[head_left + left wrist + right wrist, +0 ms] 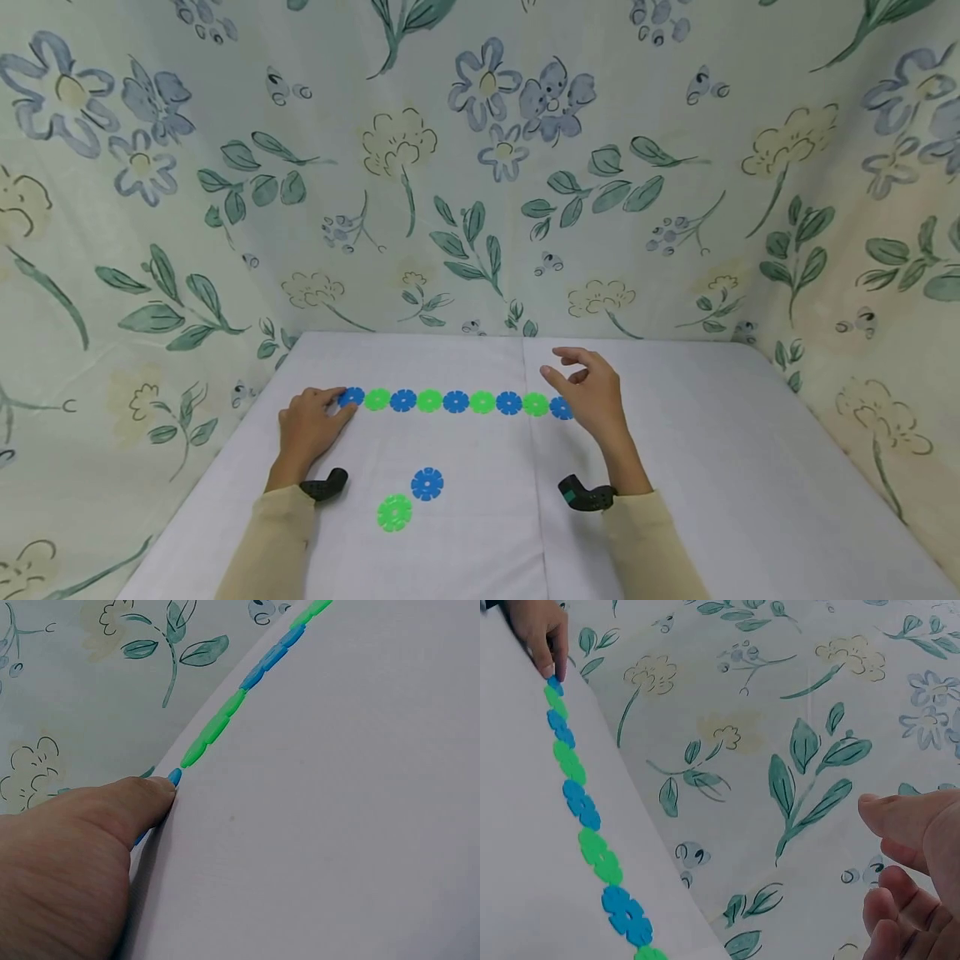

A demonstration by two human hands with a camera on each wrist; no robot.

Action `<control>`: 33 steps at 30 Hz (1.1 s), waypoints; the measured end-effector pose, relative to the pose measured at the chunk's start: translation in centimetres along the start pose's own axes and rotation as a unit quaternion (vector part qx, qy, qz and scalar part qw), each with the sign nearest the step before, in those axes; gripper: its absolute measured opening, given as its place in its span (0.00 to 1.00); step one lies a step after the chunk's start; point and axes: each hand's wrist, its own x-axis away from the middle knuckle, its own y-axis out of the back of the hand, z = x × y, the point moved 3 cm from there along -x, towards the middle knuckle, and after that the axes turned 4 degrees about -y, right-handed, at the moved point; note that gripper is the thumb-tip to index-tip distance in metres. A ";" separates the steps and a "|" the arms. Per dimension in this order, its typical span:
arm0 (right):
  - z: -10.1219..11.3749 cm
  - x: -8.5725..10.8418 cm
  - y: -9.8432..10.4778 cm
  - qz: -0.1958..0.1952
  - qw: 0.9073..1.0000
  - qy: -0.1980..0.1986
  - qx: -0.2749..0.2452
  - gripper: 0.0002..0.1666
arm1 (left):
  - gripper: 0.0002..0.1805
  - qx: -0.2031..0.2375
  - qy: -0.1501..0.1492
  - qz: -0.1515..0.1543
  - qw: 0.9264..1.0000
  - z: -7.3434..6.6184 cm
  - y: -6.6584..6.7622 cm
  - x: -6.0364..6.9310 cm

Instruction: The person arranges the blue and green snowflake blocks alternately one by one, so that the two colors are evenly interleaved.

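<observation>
A straight row of flower-shaped plastic discs, blue and green in turn, runs across the white table. My left hand (309,423) pinches the blue disc (352,397) at the row's left end between thumb and finger. In the left wrist view, the thumb covers most of that disc, beside a green disc (214,729). Near the right end, my right hand (596,396) is raised with fingers loosely bent and nothing held. It partly hides the last blue disc (561,408) in the head view.
Closer to me on the table (480,550) lie a loose blue disc (427,483) and a loose green disc (394,512), slightly apart. A floral curtain (480,208) rises behind the table and along both sides. Each wrist wears a black camera mount.
</observation>
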 end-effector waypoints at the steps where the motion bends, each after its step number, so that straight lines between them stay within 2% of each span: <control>1: 0.4 0.1 -0.1 0.000 1.000 0.003 -0.013 0.26 | 0.29 0.001 0.002 0.001 1.000 0.1 0.0 0.0; 6: 1.8 0.8 -0.2 0.007 0.998 0.028 -0.059 0.25 | 0.29 -0.002 0.009 0.006 1.000 0.4 -0.2 0.1; 11: 2.6 1.5 -0.2 0.001 0.996 0.049 -0.073 0.25 | 0.30 0.001 0.001 0.003 1.000 0.4 -0.4 -0.1; 15: 3.4 1.9 -0.4 0.009 0.994 0.058 -0.087 0.25 | 0.29 0.002 0.000 -0.005 1.000 0.3 -0.2 -0.2; 22: 5.3 2.9 -0.8 0.026 0.990 0.097 -0.098 0.24 | 0.29 0.000 0.000 0.003 1.000 0.2 -0.3 -0.4; 26: 5.8 3.4 -1.4 0.048 0.988 0.100 -0.109 0.23 | 0.29 0.000 -0.002 0.002 1.000 0.0 -0.4 -0.6; 33: 5.8 4.1 -3.3 0.114 0.982 0.086 -0.122 0.21 | 0.29 -0.001 0.005 0.000 1.000 0.0 -0.2 -0.3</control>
